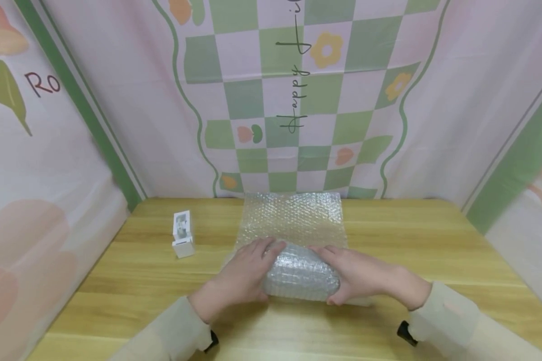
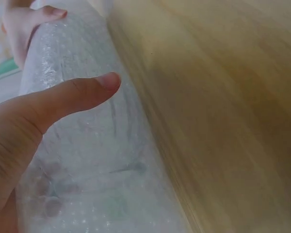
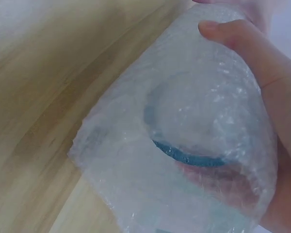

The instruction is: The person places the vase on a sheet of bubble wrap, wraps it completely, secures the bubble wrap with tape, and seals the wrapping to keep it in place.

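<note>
A bubble-wrap bundle [image 1: 300, 276] lies crosswise on the table, with a flat stretch of bubble wrap [image 1: 293, 215] running from it toward the back edge. My left hand [image 1: 246, 273] grips its left end, the thumb lying over the wrap in the left wrist view. At the other end, my right hand [image 1: 363, 276] holds the bundle with thumb and fingers around it. Through the wrap in the right wrist view shows a dark teal curved rim [image 3: 189, 158] of a rounded object; its kind is hidden by the layers.
A small white box [image 1: 183, 246] with a printed grey panel stands at the left of the wooden table [image 1: 415, 240]. Behind the table hangs a curtain [image 1: 280, 95] with green checks, and more printed fabric hangs at both sides.
</note>
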`<state>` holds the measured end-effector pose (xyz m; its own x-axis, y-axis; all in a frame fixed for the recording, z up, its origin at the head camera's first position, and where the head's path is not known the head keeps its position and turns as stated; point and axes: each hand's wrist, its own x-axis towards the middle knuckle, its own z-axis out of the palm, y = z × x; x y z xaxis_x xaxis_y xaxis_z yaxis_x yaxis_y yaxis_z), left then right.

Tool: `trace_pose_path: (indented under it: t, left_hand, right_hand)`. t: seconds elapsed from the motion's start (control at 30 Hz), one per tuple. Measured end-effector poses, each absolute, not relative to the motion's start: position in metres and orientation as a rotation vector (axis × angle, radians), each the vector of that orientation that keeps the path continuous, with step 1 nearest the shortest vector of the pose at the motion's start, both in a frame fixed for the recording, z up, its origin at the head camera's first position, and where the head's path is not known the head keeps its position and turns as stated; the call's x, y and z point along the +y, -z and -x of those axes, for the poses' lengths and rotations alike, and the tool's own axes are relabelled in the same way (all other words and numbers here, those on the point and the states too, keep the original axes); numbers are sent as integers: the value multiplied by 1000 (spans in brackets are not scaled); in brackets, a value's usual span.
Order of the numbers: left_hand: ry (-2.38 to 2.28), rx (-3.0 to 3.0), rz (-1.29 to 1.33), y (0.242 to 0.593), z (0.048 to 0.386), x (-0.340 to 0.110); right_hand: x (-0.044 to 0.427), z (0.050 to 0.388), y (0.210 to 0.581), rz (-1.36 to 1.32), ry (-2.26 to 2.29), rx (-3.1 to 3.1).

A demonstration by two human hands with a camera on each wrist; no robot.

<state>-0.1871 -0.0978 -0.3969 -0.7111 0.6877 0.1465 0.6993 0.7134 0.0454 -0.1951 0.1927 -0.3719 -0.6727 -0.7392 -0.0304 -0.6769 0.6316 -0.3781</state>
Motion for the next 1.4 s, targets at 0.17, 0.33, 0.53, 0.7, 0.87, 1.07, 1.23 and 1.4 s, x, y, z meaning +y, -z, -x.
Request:
trace_pose_path:
  t: [0.17, 0.33, 0.53, 0.7, 0.87, 1.07, 1.23, 1.4]
  left_hand:
    - [217, -2797, 1152, 397, 190, -99]
    - [242, -2820, 1193, 396, 194, -100]
    - [312, -2846, 1218, 395, 197, -101]
    - [358, -2865, 1225, 397, 199, -103]
    - [371, -2882, 1238, 397, 200, -103]
    - [444, -2938, 1240, 393, 200, -104]
    - [500, -2948, 1274, 393, 202, -106]
    - [528, -2944, 1306, 395, 205, -107]
  right_hand:
    - [195, 198, 374, 1185, 570, 2606]
    - [196, 201, 376, 1221, 638, 2558]
    - [197, 204, 375, 1218, 637, 2533]
    - [196, 206, 372, 1202, 647, 2506]
    - [197, 206, 371, 1173, 661, 2482]
    - [197, 207, 368, 1140, 681, 2439]
    - [198, 208, 365, 1095, 694, 2393]
    - [199, 209, 364, 1073, 687, 2380]
